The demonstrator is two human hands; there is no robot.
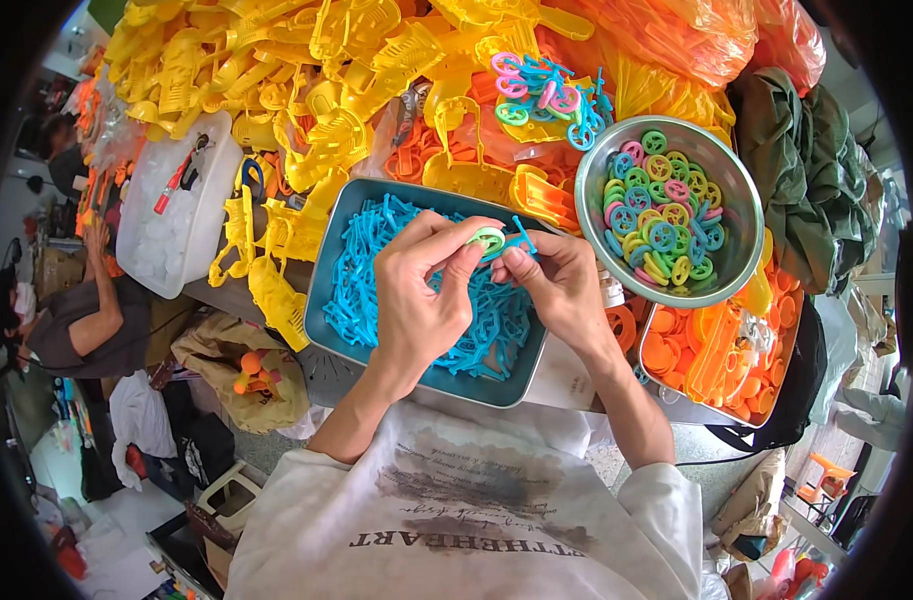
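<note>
Pinched between the thumb and fingers of my left hand (424, 275) is a small light-green plastic wheel (488, 240). A thin blue plastic piece (524, 236) sits in the closed fingertips of my right hand (565, 285), right beside the wheel; whether the two are joined, I cannot tell. Both hands are over a blue-grey rectangular tray (322, 300) filled with similar blue plastic pieces (372, 240). To the right, a round metal bowl (745, 225) holds many small wheels (667, 200) in green, yellow, pink and blue.
Beyond the tray lie wheels joined to blue pieces (549, 95) and heaped yellow plastic parts (247, 60). A white tub (167, 240) with pliers (192, 165) stands at left, a box of orange parts (717, 350) at right. Another person (87, 320) works on the far left.
</note>
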